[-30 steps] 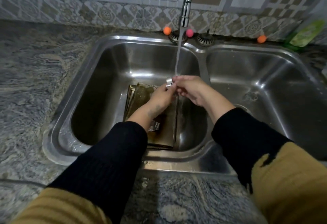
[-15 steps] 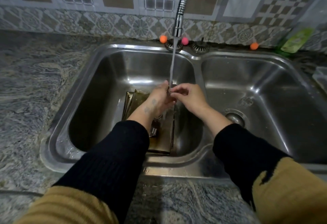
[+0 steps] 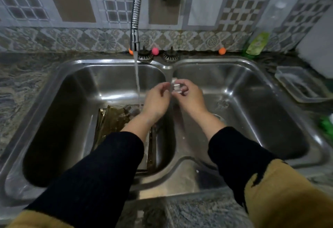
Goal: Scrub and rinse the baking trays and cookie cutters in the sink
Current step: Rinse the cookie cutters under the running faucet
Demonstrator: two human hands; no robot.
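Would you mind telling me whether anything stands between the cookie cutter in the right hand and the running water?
Only the left hand: it sits between the water stream and the cookie cutter pinched in the right hand above the sink divider.

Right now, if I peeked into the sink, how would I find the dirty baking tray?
Find the double steel sink set in the stone counter and look into its left basin, where the tap's water stream falls. On the bottom, partly under the person's left hand and sleeve, lies the baking tray. It is the only flat, brownish, greasy-looking rectangle against the shiny grey metal.
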